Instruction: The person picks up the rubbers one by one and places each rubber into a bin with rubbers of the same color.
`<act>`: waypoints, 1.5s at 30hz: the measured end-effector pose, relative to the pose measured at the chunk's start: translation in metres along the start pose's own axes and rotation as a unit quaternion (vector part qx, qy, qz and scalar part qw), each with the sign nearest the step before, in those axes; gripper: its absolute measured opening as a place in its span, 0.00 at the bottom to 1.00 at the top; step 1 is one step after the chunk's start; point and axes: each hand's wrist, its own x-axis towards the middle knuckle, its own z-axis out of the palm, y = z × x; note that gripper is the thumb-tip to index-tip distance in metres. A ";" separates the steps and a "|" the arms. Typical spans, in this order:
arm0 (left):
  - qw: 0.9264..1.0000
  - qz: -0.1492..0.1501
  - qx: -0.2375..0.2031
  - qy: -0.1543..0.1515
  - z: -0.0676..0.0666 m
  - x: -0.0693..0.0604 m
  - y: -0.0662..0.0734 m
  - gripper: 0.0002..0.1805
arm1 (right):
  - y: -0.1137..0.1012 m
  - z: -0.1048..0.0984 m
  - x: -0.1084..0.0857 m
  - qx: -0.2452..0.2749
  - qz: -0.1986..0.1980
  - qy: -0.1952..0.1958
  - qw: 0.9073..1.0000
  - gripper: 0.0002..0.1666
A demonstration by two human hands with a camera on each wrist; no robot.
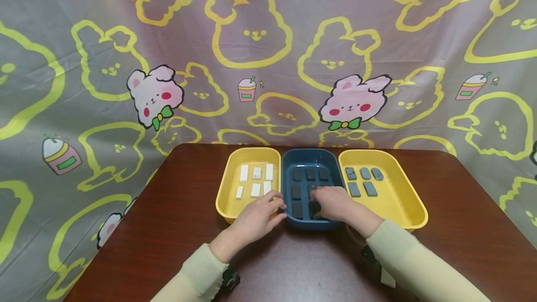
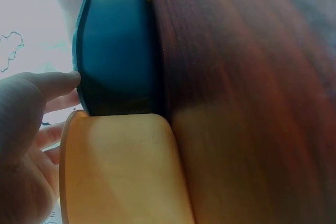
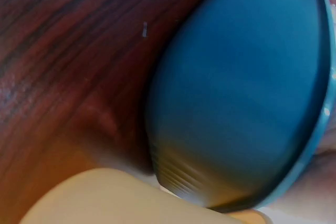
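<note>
In the head view, my right hand (image 1: 335, 203) reaches over the front of the blue tray (image 1: 289, 220). Its thumb and fingers curl down around a small black rectangular block (image 1: 313, 209) near the tray's front right; the hand partly covers this block. Other black blocks (image 1: 296, 192) lie in rows beside it. My left hand (image 1: 257, 218) rests where the blue tray meets the left yellow tray (image 1: 224, 199). The thumb touches the blue rim in the left wrist view, with the fingers loosely bent behind the rims. White blocks (image 1: 256, 190) lie just beyond that hand.
Against the blue tray's right side stands another yellow tray (image 1: 402, 199), with several grey-blue blocks (image 1: 370, 188) at its left. All three trays sit side by side on a dark wooden table (image 1: 168, 227). A patterned curtain (image 1: 268, 78) hangs behind the table.
</note>
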 end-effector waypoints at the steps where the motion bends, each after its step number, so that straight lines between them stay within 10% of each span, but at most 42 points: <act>1: 1.000 0.000 0.000 0.001 0.000 0.000 0.000 0.09 | 0.001 -0.001 -0.001 -0.001 -0.001 0.002 1.000 0.21; 13: 1.000 0.003 -0.005 0.004 0.001 0.000 -0.001 0.09 | 0.017 -0.029 -0.030 0.029 0.001 0.077 0.997 0.20; 28: 1.000 -0.002 -0.004 0.001 0.001 -0.001 0.000 0.09 | 0.053 -0.057 -0.112 0.036 0.077 0.179 0.980 0.20; 45: 1.000 0.006 0.002 0.008 0.003 -0.001 -0.001 0.09 | 0.072 -0.032 -0.183 0.019 0.154 0.144 0.977 0.21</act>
